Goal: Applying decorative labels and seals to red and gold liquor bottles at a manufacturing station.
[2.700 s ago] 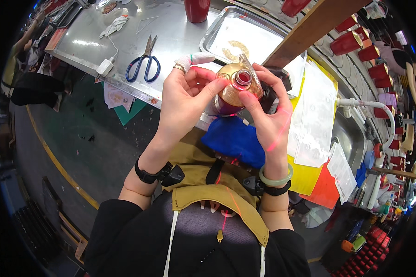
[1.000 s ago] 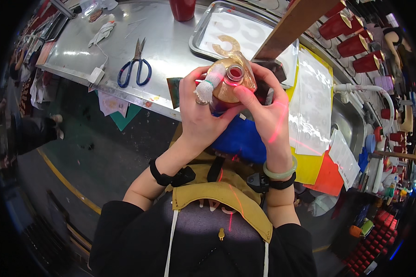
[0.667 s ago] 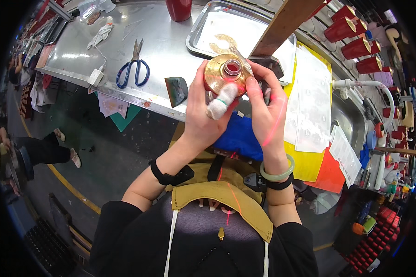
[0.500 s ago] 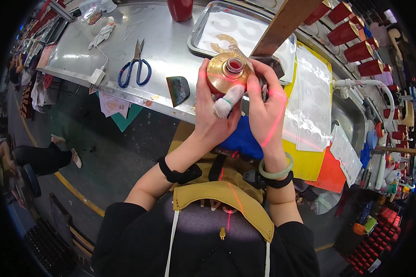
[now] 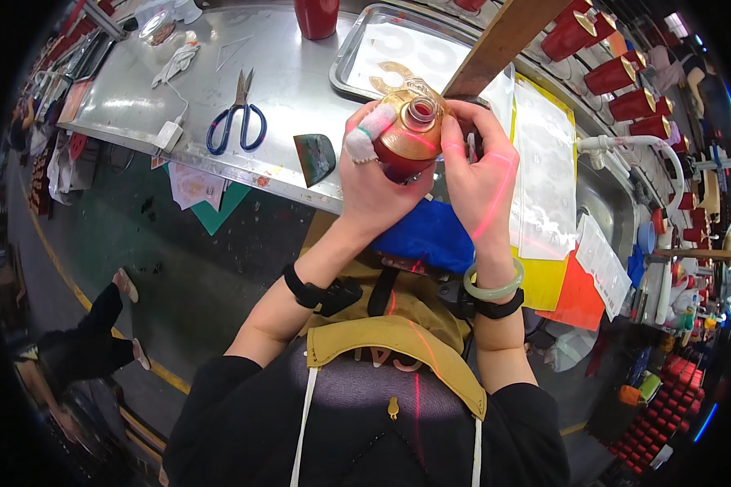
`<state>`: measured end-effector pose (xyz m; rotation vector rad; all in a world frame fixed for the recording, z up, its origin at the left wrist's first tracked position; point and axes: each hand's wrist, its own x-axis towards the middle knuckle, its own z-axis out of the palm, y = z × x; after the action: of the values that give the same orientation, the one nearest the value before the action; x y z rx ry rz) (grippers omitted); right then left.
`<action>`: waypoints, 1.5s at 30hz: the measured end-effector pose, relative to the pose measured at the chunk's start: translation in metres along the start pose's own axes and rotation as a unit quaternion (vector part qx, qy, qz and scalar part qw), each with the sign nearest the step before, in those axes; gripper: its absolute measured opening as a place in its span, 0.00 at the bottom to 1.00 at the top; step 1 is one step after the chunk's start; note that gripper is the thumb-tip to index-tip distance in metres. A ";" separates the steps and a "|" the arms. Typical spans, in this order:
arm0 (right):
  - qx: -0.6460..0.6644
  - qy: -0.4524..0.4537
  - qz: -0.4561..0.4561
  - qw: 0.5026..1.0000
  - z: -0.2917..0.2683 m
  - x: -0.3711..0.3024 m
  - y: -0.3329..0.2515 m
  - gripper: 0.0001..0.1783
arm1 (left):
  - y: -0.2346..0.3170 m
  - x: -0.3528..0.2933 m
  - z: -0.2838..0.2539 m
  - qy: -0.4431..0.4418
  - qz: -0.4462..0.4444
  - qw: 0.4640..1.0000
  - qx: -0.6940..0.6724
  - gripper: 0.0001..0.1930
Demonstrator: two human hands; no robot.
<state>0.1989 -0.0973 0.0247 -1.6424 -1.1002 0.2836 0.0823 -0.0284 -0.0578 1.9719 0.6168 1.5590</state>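
Note:
A red bottle with a gold shoulder and an open neck (image 5: 421, 114) is held upright, slightly tilted, above the near edge of the metal bench. My left hand (image 5: 375, 183) wraps round its red body from the left. The thumb, in a white cloth finger cover (image 5: 372, 130), lies against the gold shoulder. My right hand (image 5: 481, 174) pinches the bottle's right side, thumb on the shoulder, other fingers partly hidden behind. Just beyond the bottle, a gold C-shaped decal (image 5: 391, 75) shows against the metal tray (image 5: 343, 65). A dark, flat scraper-like piece (image 5: 315, 158) lies left of my left hand.
Blue-handled scissors (image 5: 240, 122), a white glove (image 5: 176, 63) and a red cup (image 5: 317, 18) are on the bench (image 5: 146, 101). A wooden post (image 5: 503, 40) slants beyond my right hand. Printed sheets (image 5: 540, 170), a sink (image 5: 613, 203) and racked red bottles (image 5: 609, 75) stand right.
My left thumb has shifted from the bottle's near side to its left shoulder. The bottle has turned and moved slightly right, showing more red body. At far left, another person has moved nearer.

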 end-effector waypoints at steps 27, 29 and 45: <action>0.100 -0.004 0.062 0.993 -0.005 -0.004 0.005 0.10 | 0.019 0.006 -0.017 -0.063 -0.241 0.902 -0.352 0.31; 0.113 -0.007 0.072 0.991 -0.006 -0.004 0.004 0.10 | 0.021 0.007 -0.018 -0.069 -0.255 0.890 -0.371 0.32; 0.081 -0.020 0.059 0.995 -0.008 0.000 0.007 0.12 | 0.016 -0.003 -0.005 -0.017 -0.025 0.996 0.083 0.47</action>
<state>0.2076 -0.1026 0.0216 -1.5643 -0.9852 0.4730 0.0773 -0.0415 -0.0484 2.0816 0.7994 1.4829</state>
